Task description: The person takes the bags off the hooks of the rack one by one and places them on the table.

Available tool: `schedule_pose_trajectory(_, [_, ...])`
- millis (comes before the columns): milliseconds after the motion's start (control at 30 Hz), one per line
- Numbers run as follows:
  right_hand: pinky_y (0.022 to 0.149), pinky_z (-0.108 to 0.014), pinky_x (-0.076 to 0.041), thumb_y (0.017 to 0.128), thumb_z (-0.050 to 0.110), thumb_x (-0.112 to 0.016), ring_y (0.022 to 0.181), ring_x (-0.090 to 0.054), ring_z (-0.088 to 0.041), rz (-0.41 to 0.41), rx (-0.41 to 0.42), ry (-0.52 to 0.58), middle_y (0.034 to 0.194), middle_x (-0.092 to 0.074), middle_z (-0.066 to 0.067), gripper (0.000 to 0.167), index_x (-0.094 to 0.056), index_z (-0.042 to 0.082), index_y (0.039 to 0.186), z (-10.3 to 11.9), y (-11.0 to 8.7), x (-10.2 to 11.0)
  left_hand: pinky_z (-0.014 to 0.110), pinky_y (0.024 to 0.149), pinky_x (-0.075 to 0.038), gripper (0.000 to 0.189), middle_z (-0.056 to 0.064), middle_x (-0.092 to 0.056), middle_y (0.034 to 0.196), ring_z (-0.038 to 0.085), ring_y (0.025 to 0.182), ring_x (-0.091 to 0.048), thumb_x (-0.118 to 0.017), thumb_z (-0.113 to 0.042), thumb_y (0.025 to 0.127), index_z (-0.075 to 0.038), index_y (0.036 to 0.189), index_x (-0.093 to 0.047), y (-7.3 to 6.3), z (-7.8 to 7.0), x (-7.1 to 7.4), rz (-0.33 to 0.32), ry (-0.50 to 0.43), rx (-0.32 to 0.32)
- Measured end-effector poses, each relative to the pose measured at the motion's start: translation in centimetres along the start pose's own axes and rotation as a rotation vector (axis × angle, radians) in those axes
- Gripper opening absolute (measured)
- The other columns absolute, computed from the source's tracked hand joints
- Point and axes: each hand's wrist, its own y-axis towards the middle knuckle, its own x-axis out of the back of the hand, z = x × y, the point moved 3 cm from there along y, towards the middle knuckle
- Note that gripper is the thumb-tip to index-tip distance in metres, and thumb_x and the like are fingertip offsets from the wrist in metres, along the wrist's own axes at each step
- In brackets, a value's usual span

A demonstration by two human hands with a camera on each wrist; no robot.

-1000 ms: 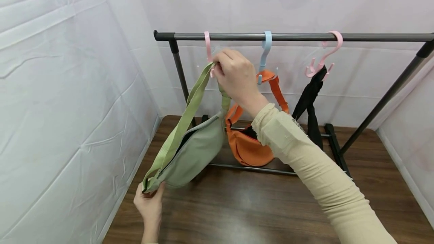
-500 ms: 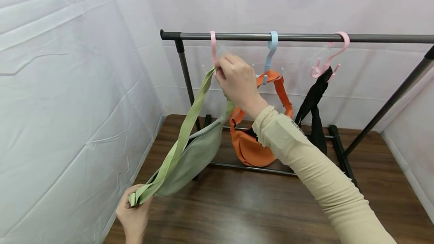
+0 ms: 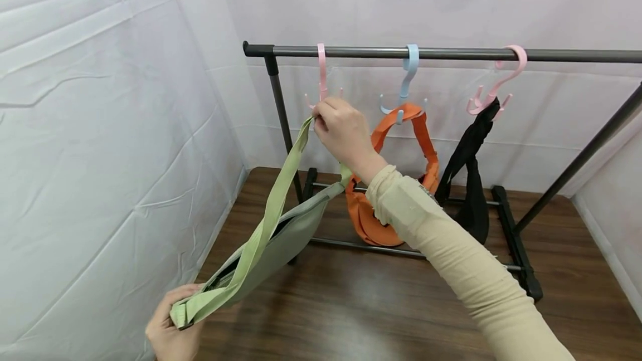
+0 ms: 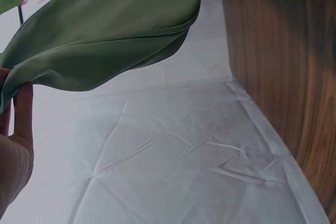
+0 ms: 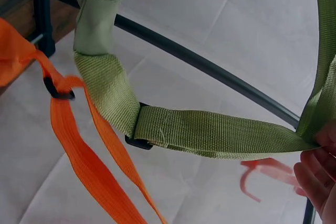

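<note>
A pale green sling bag (image 3: 288, 249) hangs slanted between my two hands, its zip partly open along the upper edge. My left hand (image 3: 173, 325) grips its near lower end, where the strap joins. High up, my right hand (image 3: 346, 132) pinches the light green webbing strap (image 3: 283, 183) at a fold, just below a pink hook (image 3: 322, 71). In the right wrist view the strap's black buckle (image 5: 139, 141) shows between bag and fingers. The bag's underside (image 4: 121, 35) fills the top of the left wrist view.
A dark metal rack (image 3: 361, 53) carries the hooks. An orange bag (image 3: 373, 227) hangs from a blue hook (image 3: 410, 74), partly behind my right arm. To its right, a black bag (image 3: 471, 183) hangs from another pink hook (image 3: 506, 79). White sheeting (image 3: 100, 155) encloses the brown wooden surface (image 3: 326, 305).
My left hand has drawn the bag's end down and left, towards me. The right hand has come slightly lower with the strap, uncovering more of the pink hook. The rack sits farther right in view.
</note>
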Motion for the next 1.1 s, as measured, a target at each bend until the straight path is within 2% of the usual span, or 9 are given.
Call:
schedule_pose_trajectory(167, [0.057,-0.029,-0.047,0.079,-0.002,-0.056,0.071,-0.056,-0.018,0.06,0.013,-0.003,0.079,-0.063,-0.004,0.011,-0.065,0.005,0.079,0.1,-0.8,-1.7,0.02,0.075,-0.049,0.024,0.018,-0.066,0.085,0.021,0.082,-0.064,-0.069,0.015,0.069,0.027,0.076,-0.049,0.5,-0.3,0.1,-0.011,-0.072,-0.022])
schedule_pose_trajectory(333, [0.058,-0.028,-0.048,0.081,0.0,-0.057,0.071,-0.057,-0.018,0.15,0.018,-0.013,0.079,-0.063,-0.004,0.011,-0.066,0.005,0.081,0.0,-2.2,-3.2,0.02,0.077,-0.048,0.024,0.016,-0.066,0.088,0.019,0.085,-0.063,-0.069,0.013,0.071,0.027,0.08,-0.05,0.7,-0.2,0.0,0.027,-0.104,0.031])
schedule_pose_trajectory(467, [0.059,-0.028,-0.048,0.081,0.001,-0.057,0.071,-0.057,-0.017,0.293,-0.016,-0.015,0.079,-0.062,-0.003,0.01,-0.066,0.007,0.081,-0.1,-3.4,-4.4,0.02,0.079,-0.048,0.025,0.016,-0.066,0.09,0.02,0.086,-0.063,-0.068,0.013,0.071,0.027,0.081,-0.05,0.5,0.0,0.0,0.064,-0.159,0.074])
schedule_pose_trajectory(633, [0.062,-0.031,-0.049,0.08,0.001,-0.056,0.074,-0.059,-0.018,0.482,-0.098,-0.012,0.082,-0.063,-0.002,0.012,-0.065,0.009,0.082,-0.6,-4.9,-6.0,0.017,0.077,-0.047,0.023,0.01,-0.066,0.09,0.014,0.084,-0.063,-0.069,0.012,0.071,0.025,0.079,-0.051,0.2,0.3,-0.1,0.079,-0.055,0.128])
schedule_pose_trajectory(700, [0.064,-0.032,-0.049,0.08,0.001,-0.056,0.075,-0.06,-0.017,0.531,-0.126,-0.011,0.083,-0.063,-0.002,0.013,-0.066,0.01,0.083,-0.9,-5.4,-6.6,0.015,0.076,-0.047,0.022,0.005,-0.067,0.089,0.01,0.083,-0.063,-0.069,0.013,0.071,0.025,0.077,-0.051,0.1,0.3,-0.2,0.077,0.043,0.138])
schedule_pose_trajectory(833, [0.064,-0.032,-0.049,0.079,0.001,-0.056,0.074,-0.059,-0.016,0.571,-0.153,-0.001,0.082,-0.063,-0.001,0.013,-0.065,0.01,0.082,-1.2,-6.3,-7.5,0.014,0.076,-0.046,0.016,-0.001,-0.066,0.089,0.005,0.082,-0.062,-0.062,0.025,0.065,0.023,0.076,-0.051,0.1,0.1,-0.3,0.081,0.171,0.15])
schedule_pose_trajectory(933, [0.064,-0.032,-0.048,0.079,0.0,-0.055,0.074,-0.059,-0.016,0.582,-0.159,0.017,0.082,-0.062,-0.001,0.015,-0.066,0.01,0.081,-1.3,-6.9,-7.8,0.013,0.075,-0.046,0.024,-0.006,-0.065,0.087,0.002,0.08,-0.061,-0.055,0.032,0.056,0.018,0.076,-0.055,0.2,0.1,-0.3,0.076,0.254,0.155])
schedule_pose_trajectory(1033, [0.065,-0.031,-0.049,0.078,-0.001,-0.054,0.074,-0.059,-0.017,0.597,-0.157,0.032,0.083,-0.062,-0.002,0.016,-0.066,0.009,0.081,-1.3,-7.4,-8.2,0.014,0.074,-0.046,0.029,-0.006,-0.066,0.085,0.003,0.08,-0.061,-0.052,0.034,0.052,0.017,0.076,-0.056,0.0,0.4,-0.1,0.068,0.262,0.168])
schedule_pose_trajectory(1100, [0.066,-0.032,-0.049,0.078,-0.001,-0.054,0.076,-0.059,-0.017,0.61,-0.16,0.04,0.084,-0.062,-0.002,0.016,-0.067,0.009,0.084,-1.4,-7.8,-8.4,0.014,0.074,-0.046,0.027,-0.006,-0.066,0.085,0.003,0.079,-0.061,-0.052,0.034,0.054,0.018,0.076,-0.056,0.0,0.7,0.0,0.057,0.266,0.184])
